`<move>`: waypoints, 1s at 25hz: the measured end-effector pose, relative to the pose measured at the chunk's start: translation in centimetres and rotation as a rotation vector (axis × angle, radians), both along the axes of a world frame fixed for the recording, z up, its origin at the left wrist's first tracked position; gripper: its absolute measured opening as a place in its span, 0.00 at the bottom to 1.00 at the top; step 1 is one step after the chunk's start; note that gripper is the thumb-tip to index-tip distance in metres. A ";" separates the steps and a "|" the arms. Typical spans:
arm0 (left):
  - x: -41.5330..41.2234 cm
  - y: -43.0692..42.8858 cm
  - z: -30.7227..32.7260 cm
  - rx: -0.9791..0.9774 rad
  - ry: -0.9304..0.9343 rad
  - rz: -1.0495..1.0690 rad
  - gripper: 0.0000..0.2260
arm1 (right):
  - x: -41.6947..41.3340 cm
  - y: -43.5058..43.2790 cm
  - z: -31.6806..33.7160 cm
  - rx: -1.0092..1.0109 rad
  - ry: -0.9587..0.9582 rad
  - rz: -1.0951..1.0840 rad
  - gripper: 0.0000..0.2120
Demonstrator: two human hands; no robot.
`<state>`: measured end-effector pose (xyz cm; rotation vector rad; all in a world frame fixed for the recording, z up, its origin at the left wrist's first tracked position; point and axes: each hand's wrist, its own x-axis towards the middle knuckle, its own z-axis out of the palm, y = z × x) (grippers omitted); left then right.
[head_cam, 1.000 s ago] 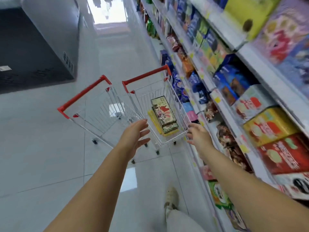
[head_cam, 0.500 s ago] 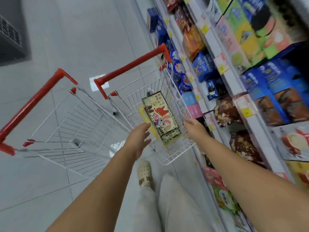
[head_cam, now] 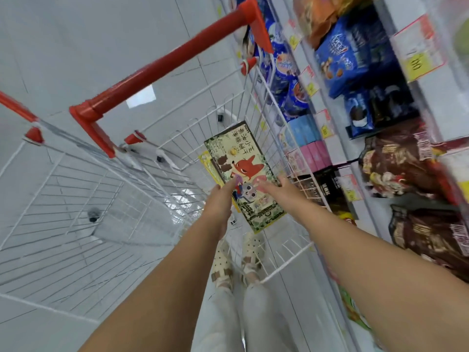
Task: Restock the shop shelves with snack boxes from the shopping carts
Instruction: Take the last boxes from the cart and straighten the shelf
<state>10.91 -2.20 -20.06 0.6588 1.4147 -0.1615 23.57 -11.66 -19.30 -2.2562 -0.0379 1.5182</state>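
**Two-hand reach into rt cart: top box touched, not yet gripped**

Location: snack box (head_cam: 243,166) flat in rt cart (head_cam: 286,264), stacked on yellow box (head_cam: 209,166), long axis toward red handle (head_cam: 165,63). Shelves (head_cam: 429,97) just to rt of cart. 2nd cart (head_cam: 76,199) alongside on the left.

Hands:
- L hand (head_cam: 220,201): fingers extended, tips against box's left long edge.
- R hand (head_cam: 275,190): fingers flat on printed face nr rt edge.
- Both open, contact only, no curl round the box. Fingertips blurred, so exact contact uncertain.

Risks (est.):
- Glossy card, so likely to slide between flat fingers if lifted by side squeeze alone. Needs thumbs under or round an edge.
- Could drag yellow box along or skew the stack.
- Could catch a corner on wire wall on the way up. Little room on rt side.
- Could nudge the cart on its castors while leaning in.

Materials/shapes:
- Box: thin flat rectangle, printed card, sharp corners, cartoon fox on face.
- Carts: white wire grid, rigid, open mesh; handle smooth red plastic tube.
- Shelf stock: crinkly brown bags (head_cam: 396,163), soft blue packs (head_cam: 355,54).
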 end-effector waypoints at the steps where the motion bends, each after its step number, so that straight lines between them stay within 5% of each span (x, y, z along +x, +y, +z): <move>1: 0.3 -0.1 -0.9 -0.003 0.004 -0.013 0.33 | 0.1 0.0 -0.7 -0.004 0.011 -0.008 0.41; 11: 0.6 0.1 -0.2 0.001 -0.007 -0.085 0.29 | 0.9 -0.9 0.9 0.164 0.029 -0.121 0.35; 15: -1.0 0.4 4.3 0.002 -0.131 -0.049 0.39 | 1.8 -2.5 5.9 0.291 0.181 -0.311 0.45; 17: -1.5 -0.3 6.9 -0.081 -0.247 -0.039 0.45 | 1.4 -3.9 8.7 0.368 0.267 -0.420 0.40; 25: -3.4 -5.8 19.3 -0.042 -0.490 -0.119 0.18 | -2.6 -10.4 20.8 0.518 0.207 -0.582 0.30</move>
